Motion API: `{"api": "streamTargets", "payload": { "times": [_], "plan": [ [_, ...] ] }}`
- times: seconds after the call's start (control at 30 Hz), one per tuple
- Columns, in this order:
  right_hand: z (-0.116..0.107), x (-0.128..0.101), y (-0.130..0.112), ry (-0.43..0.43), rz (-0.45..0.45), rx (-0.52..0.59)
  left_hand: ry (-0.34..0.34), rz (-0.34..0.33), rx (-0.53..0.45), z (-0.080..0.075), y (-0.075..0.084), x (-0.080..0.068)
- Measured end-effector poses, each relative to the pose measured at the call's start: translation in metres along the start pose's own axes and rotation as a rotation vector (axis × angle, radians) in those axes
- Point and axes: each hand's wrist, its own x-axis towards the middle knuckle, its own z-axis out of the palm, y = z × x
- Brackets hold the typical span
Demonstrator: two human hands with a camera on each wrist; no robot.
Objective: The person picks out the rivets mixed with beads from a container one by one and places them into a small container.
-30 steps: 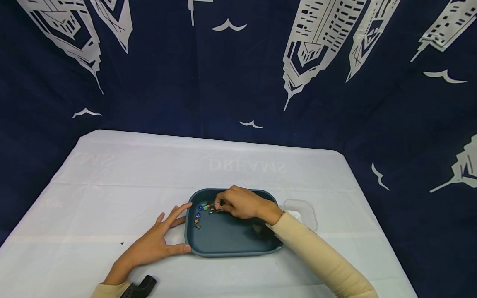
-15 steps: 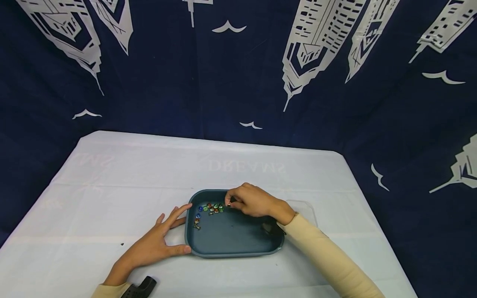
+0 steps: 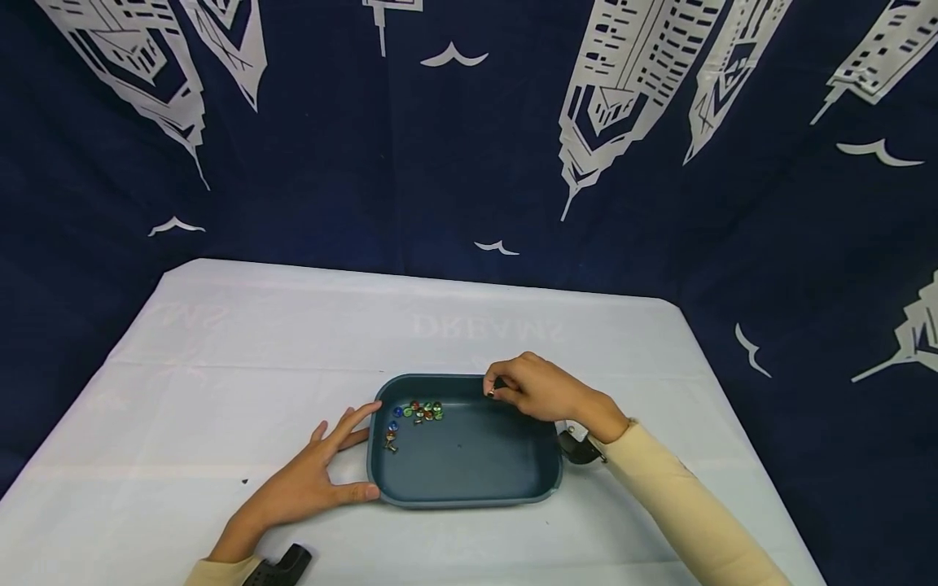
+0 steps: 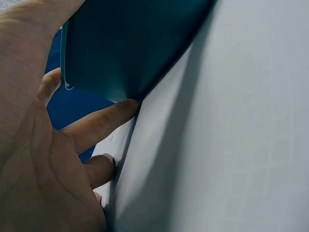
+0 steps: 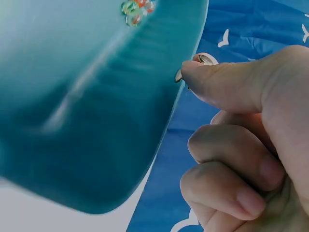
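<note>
A dark teal rectangular tray (image 3: 469,452) sits on the white cloth. Along its far left corner lie several glass marbles (image 3: 427,411) in green, red and blue, with small gold-coloured pieces (image 3: 391,447) near the left wall. My left hand (image 3: 311,474) is spread at the tray's left side; in the left wrist view a fingertip (image 4: 129,105) meets the tray's outer wall. Over the far right rim, my right hand (image 3: 545,391) pinches a small shiny piece (image 5: 178,76) between thumb and forefinger, its other fingers curled. Most of that piece is hidden; I cannot tell its kind.
A clear plastic container (image 3: 575,428) is mostly hidden behind the right wrist, just right of the tray. A dark speck (image 3: 244,481) lies on the white tablecloth (image 3: 293,325) at left. Beyond the table hangs a navy cloth (image 3: 366,187) with white building prints.
My right hand has moved from the marbles rightward to the tray's far right rim, carrying the small shiny piece. The left hand has stayed at the tray's left side.
</note>
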Motion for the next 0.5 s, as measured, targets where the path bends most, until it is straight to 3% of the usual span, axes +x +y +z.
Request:
{"api": "streamTargets", "payload": {
  "times": [0.5],
  "plan": [
    [-0.014,-0.040,0.020,0.060,0.086,0.018,-0.001,0.000,-0.010,-0.001,0.001,0.000]
  ]
}}
